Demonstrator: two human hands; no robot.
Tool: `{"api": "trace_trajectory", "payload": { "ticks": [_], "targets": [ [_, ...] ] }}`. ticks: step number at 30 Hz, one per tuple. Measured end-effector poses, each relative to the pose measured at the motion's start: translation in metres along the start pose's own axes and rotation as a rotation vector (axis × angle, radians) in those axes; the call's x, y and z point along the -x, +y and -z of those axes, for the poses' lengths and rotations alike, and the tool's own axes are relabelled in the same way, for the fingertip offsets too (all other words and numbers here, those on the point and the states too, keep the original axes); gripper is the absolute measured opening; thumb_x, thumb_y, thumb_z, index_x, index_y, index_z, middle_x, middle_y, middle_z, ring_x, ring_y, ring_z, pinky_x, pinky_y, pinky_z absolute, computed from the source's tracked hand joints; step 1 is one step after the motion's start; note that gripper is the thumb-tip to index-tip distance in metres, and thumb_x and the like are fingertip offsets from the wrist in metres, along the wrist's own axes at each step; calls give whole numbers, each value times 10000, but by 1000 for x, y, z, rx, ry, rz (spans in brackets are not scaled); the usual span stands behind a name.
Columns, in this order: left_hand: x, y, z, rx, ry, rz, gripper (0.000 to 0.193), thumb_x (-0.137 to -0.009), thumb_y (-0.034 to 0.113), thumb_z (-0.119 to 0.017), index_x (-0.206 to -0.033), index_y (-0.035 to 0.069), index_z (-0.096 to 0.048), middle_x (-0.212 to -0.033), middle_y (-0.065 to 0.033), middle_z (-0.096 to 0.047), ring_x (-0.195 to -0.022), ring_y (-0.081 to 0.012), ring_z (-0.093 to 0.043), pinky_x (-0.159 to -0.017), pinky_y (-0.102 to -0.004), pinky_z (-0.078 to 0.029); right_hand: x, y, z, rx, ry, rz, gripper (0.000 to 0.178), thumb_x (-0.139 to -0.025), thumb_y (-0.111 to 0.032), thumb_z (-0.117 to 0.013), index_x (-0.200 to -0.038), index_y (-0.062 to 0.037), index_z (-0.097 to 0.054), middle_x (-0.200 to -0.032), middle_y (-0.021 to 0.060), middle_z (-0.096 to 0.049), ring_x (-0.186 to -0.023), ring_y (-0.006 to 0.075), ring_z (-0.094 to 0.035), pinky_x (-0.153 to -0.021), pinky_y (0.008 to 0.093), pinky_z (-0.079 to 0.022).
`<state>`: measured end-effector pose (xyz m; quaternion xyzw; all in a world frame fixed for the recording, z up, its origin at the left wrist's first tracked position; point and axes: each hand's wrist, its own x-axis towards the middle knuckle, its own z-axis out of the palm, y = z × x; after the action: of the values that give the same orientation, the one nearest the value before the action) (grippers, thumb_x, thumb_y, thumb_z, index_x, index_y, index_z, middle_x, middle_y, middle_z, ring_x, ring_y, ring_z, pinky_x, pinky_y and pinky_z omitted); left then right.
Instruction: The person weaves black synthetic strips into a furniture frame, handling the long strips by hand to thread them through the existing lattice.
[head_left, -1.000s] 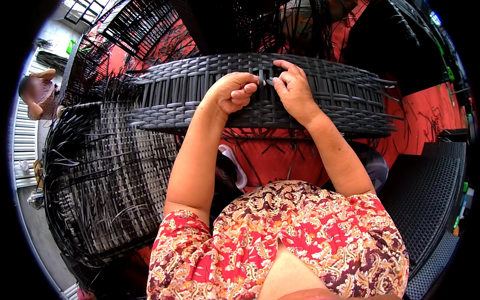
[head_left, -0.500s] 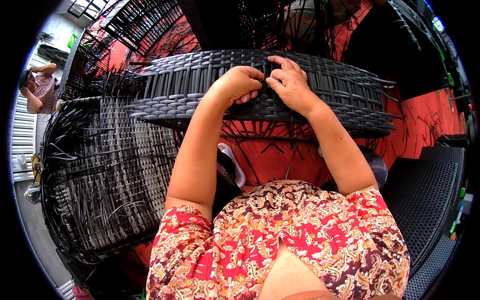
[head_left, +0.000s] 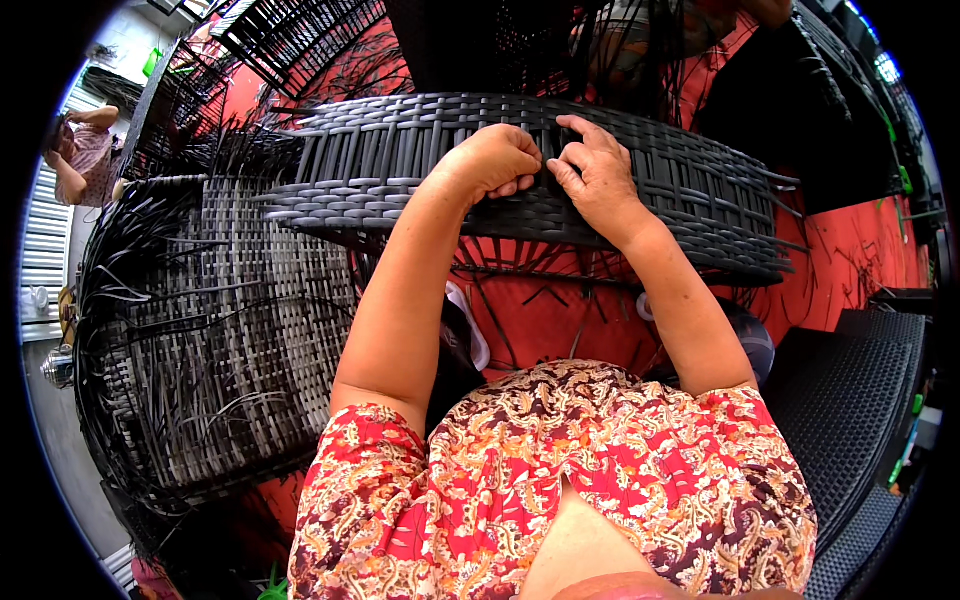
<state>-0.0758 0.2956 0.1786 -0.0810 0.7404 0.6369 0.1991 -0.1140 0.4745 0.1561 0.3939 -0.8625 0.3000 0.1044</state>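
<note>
Left hand [head_left: 490, 165] curled | right hand [head_left: 604, 182] forefinger extended | both at grey woven piece [head_left: 695, 185] (grips unclear)

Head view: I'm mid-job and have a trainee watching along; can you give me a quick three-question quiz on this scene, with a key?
1. True or false: the left hand and right hand are close together at the curved dark wicker band.

2. How are the left hand's fingers held?
a) spread flat
b) curled in
c) pointing straight up

3. Fill in: the grey wicker panel with loose black strands lies on the person's ____ side.

Key: 1 true; 2 b; 3 left.
</note>
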Motion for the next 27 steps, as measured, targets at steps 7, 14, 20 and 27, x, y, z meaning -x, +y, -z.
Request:
{"api": "trace_trajectory", "payload": {
  "ticks": [7, 14, 20, 27],
  "targets": [
    [17, 6, 14, -93, 118, -65, 132, -752, 72, -539, -833, -18, -590, -547, -34, -520, -346, -75, -382, -322, -218, -269, -13, -5, 10, -76, 68, 72, 162, -796, -247, -621, -918, -151, -668, -1298, 94, -443, -1188, 310, -404, -970, 432, -314],
    [30, 9, 25, -23, 141, -79, 124, -798, 87, -538, -854, -13, -586, -556, -25, -522, -330, -55, -373, -309, -201, -262, -36, -7, -9, -232, -224, 94, 181, -847, -220, -596, -762, -66, -638, -1329, 127, -434, -1242, 275, -361, -1014, 384, -284],
    [28, -2, 34, -64, 399, -106, 164, -808, 144, -606, -899, 10, -634, -608, -14, -565, -366, -61, -432, -335, -203, -318, -31, -13, -6, -614, -141, -141, 223, -855, -173, -583, -690, -23, -595, -1324, 141, -436, -1119, 177, -464, -897, 284, -355],
    [11, 0, 19, -223, 443, -40, 197, -764, 152, -654, -869, -13, -673, -640, -45, -618, -394, -79, -499, -362, -217, -372, -28, -12, -11, -561, -25, -149, 198, -839, -134, -578, -680, -15, -580, -1294, 130, -466, -953, 132, -513, -796, 255, -393]
  ]
}}
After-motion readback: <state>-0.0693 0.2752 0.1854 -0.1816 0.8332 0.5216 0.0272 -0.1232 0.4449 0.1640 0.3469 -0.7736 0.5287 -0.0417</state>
